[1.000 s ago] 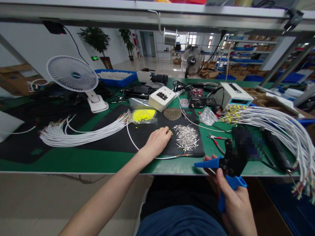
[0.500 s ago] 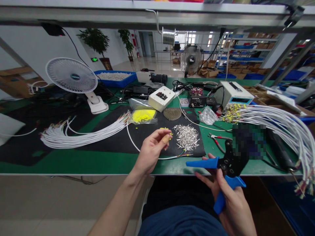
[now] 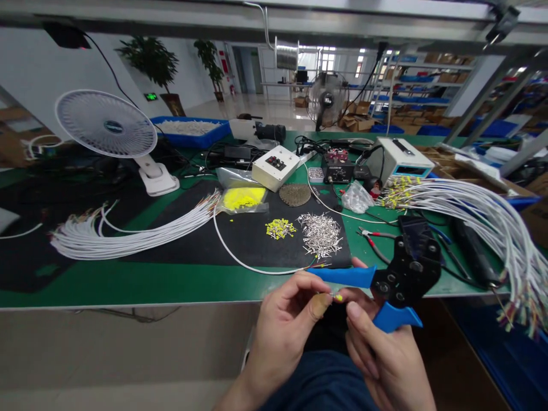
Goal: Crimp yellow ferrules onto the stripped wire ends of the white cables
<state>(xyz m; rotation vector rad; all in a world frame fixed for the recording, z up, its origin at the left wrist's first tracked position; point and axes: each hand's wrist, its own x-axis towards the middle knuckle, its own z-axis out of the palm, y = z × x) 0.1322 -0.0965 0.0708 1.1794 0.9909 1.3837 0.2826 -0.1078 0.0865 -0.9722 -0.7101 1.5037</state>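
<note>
left hand: pinching yellow-collared ferrule near bench edge | right hand: cradling blue-handled crimping pliers, seemingly leaving fingertips free at the ferrule | spare ferrules: lying on black mat, probably for easy reach

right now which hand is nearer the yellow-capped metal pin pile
Left: the left hand is in front of the yellow-capped pile; the right hand is farther off, front right.

The blue-handled crimping tool rests in the right hand, its handles spread apart, its black head angled up and rightward. A tiny silver pin with a yellow collar lies nearly level, pinched in the left hand.
</note>
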